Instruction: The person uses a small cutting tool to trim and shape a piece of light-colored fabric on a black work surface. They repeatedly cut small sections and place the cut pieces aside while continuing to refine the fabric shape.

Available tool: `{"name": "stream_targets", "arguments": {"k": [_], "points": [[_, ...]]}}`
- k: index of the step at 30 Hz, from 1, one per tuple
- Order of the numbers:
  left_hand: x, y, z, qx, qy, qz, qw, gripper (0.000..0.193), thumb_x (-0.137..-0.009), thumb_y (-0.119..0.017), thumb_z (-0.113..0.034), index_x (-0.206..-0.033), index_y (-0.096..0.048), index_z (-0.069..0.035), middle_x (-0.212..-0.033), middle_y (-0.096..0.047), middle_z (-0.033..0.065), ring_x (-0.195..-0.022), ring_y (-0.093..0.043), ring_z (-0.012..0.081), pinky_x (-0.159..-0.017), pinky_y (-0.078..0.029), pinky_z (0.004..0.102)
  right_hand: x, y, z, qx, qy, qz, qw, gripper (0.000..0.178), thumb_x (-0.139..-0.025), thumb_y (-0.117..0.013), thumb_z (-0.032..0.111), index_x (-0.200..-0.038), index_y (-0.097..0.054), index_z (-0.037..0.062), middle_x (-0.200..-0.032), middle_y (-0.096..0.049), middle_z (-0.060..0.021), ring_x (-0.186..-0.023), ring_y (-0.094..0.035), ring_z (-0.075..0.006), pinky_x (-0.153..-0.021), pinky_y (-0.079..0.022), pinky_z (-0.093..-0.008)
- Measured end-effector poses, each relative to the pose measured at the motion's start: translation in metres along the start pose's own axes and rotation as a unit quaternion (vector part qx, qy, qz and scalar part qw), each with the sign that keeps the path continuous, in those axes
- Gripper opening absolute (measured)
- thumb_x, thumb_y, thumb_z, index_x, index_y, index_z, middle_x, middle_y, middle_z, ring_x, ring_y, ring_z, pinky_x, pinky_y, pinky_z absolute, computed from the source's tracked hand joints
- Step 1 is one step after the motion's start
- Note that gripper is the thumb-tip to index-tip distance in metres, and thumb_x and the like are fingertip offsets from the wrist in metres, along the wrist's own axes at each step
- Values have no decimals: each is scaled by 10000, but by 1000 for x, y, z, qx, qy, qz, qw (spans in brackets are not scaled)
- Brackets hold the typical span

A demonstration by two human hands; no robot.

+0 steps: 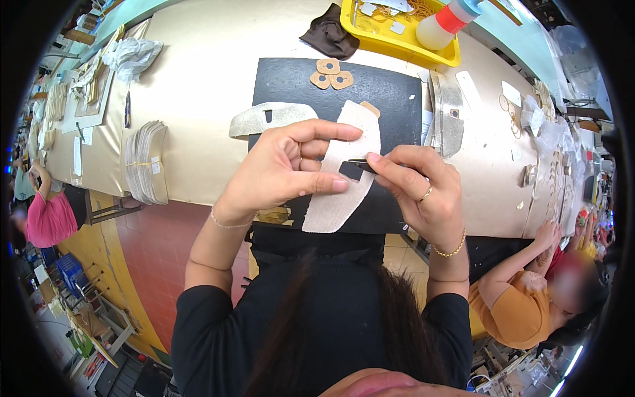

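Observation:
My left hand (pixel 274 162) grips a pale, flat, curved panel (pixel 336 206), fingers behind and thumb on its near face. The panel has a rectangular cutout near its middle. My right hand (pixel 423 185) pinches a slim dark pointed tool (pixel 359 163), perhaps tweezers, whose tip lies at the upper edge of that cutout. Both hands are above a black mat (pixel 284 79). Another light panel (pixel 289 115) with a small slot lies partly on the mat behind my left hand. Several small tan rounded pieces (pixel 328 67) with keyhole openings rest at the mat's far side; one more peeks from behind the held panel.
Beyond the mat stand a yellow tray (pixel 403 55) with a white bottle (pixel 442 30) and a dark cloth (pixel 331 33). Stacked panels lie left (pixel 145 162) and right (pixel 448 114). A co-worker in an orange top (pixel 519 311) sits at the right; another in pink is far left.

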State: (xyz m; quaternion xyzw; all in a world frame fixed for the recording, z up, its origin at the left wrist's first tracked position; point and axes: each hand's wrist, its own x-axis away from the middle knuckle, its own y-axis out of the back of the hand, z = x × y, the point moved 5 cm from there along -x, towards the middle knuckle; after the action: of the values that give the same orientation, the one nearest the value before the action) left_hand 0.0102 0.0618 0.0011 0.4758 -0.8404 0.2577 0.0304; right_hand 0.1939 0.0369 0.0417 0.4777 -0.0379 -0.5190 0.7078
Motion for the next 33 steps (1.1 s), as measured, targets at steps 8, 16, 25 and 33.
{"name": "stream_targets", "arguments": {"k": [8, 16, 25, 33], "points": [[-1, -3, 0, -73, 8, 1, 997, 562, -795, -740, 89, -1323, -550, 49, -1050, -714, 141, -942, -701, 144, -838, -571, 257, -1, 5, 1, -11, -25, 5, 1000, 380, -719, -797, 7, -1085, -732, 85, -913, -624, -58, -732, -632, -189, -593, -512, -301], [-4, -7, -1, -64, 14, 20, 998, 562, -802, -737, 86, -1330, -550, 46, -1046, -715, 135, -927, -694, 126, -816, -567, 239, 1, 6, 1, 6, -9, 15, 1000, 368, -718, -795, 11, -1073, -736, 90, -895, -631, -51, -719, -632, -187, -586, -510, -300], [-5, -8, -5, -51, 19, 36, 998, 579, -801, -743, 80, -1344, -546, 44, -970, -707, 90, -909, -685, 103, -772, -558, 205, -1, 9, 0, -4, -31, 18, 999, 362, -702, -786, -17, -1045, -745, 92, -890, -635, -52, -709, -641, -192, -577, -509, -297], [-5, -8, -5, -82, 55, 58, 993, 572, -818, -734, 75, -1353, -533, 52, -986, -705, 105, -895, -689, 102, -769, -560, 205, -2, 8, -1, -7, 6, 24, 1000, 377, -678, -792, -19, -1036, -746, 88, -873, -637, -45, -696, -636, -189, -568, -501, -297]]}}
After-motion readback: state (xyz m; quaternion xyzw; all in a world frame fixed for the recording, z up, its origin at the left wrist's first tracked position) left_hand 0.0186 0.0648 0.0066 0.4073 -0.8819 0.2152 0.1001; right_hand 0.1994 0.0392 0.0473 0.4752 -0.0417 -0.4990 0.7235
